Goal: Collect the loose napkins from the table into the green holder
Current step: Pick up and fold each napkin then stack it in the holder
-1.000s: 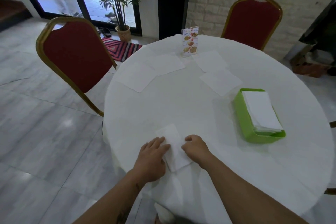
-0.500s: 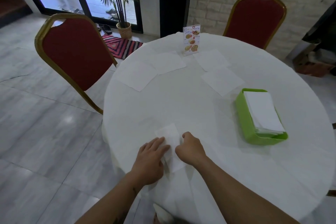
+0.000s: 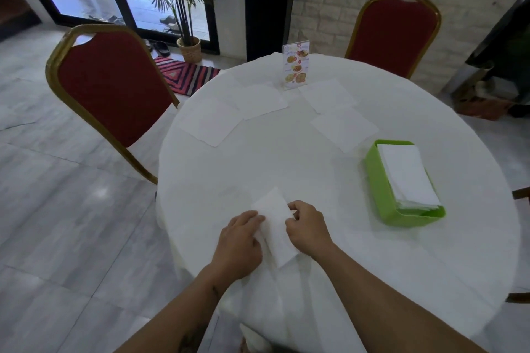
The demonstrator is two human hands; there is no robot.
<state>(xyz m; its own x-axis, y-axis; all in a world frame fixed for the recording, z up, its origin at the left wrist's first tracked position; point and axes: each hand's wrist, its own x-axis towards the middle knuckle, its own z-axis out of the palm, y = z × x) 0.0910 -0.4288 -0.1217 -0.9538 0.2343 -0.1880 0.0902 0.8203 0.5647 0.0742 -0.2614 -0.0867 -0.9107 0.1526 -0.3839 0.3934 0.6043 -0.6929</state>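
A folded white napkin (image 3: 274, 223) lies near the front edge of the round white table (image 3: 329, 180). My left hand (image 3: 239, 241) presses on its left side and my right hand (image 3: 308, 231) pinches its right edge. The green holder (image 3: 378, 183) stands to the right with a stack of white napkins (image 3: 405, 175) in it. Several loose napkins lie flat at the far side: one at the left (image 3: 210, 123), one beside it (image 3: 262, 102), one by the menu card (image 3: 327, 94) and one nearer the holder (image 3: 344, 127).
A menu card (image 3: 296, 65) stands at the table's far edge. Red chairs with gold frames stand at the left (image 3: 111, 89) and far right (image 3: 394, 34). A potted palm (image 3: 187, 49) and striped mat (image 3: 186, 74) are on the floor beyond.
Both hands have shifted on the near napkin. My right hand's fingers moved from lying on it to pinching its right edge, and the napkin now shows more between the hands.
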